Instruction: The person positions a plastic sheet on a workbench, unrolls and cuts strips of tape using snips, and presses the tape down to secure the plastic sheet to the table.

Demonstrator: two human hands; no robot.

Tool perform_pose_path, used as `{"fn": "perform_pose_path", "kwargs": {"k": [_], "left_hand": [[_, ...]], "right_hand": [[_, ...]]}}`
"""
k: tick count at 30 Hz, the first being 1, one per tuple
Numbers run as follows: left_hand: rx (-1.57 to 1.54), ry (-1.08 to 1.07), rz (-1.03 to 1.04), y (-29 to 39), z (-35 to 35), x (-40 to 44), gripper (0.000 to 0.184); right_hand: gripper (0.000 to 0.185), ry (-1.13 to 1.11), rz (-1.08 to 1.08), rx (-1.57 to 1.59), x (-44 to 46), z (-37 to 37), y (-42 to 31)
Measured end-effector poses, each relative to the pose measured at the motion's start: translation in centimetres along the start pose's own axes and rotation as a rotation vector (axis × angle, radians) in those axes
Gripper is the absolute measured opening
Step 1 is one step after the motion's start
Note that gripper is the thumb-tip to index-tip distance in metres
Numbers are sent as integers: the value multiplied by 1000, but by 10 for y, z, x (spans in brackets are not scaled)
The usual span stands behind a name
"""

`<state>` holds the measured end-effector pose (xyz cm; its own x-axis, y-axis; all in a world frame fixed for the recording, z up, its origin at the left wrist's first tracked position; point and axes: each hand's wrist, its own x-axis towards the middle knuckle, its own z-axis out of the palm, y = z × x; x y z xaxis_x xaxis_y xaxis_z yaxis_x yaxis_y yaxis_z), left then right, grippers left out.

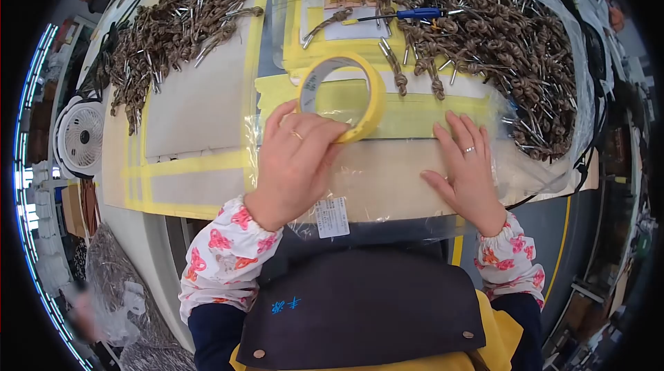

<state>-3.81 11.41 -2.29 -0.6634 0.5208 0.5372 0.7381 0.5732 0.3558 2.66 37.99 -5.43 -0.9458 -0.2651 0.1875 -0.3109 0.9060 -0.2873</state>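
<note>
Two hands, left (297,160) pinching a round yellow tape roll (377,98), right (467,170) spread on crinkly clear plastic (387,184).

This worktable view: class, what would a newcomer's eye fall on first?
Probably the bright yellow tape roll, held up in the left hand near the middle, while the right hand lies flat on clear plastic. Next, the big heap of brown knotted cords with metal tips at upper right, and a smaller heap at upper left.

One tape roll (377,98), one screwdriver (418,13), one fan (81,137), two cord heaps (176,29) (508,39)
</note>
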Motion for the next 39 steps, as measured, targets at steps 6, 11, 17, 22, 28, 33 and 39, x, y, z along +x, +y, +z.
{"fn": "perform_pose_path", "kwargs": {"k": [6,11,17,22,28,33,39], "left_hand": [[3,-47,144,2,45,0,34],[-78,-38,146,-1,45,-2,38],[-355,-18,154,-7,38,-4,39],[-409,200,-23,-5,26,1,39],[-654,172,-229,-11,29,1,36],[-707,-17,-156,-14,26,-3,34],[-677,1,-130,-8,29,4,36]], "right_hand": [[63,-4,-18,-21,-2,-4,2],[60,220,-72,234,8,-8,5],[53,257,-329,245,58,-18,-17],[38,221,-247,773,64,-19,-21],[26,56,307,1986,54,-18,-23],[29,-81,491,2181,52,-11,-30],[29,8,676,2260,54,-3,-48]]}}
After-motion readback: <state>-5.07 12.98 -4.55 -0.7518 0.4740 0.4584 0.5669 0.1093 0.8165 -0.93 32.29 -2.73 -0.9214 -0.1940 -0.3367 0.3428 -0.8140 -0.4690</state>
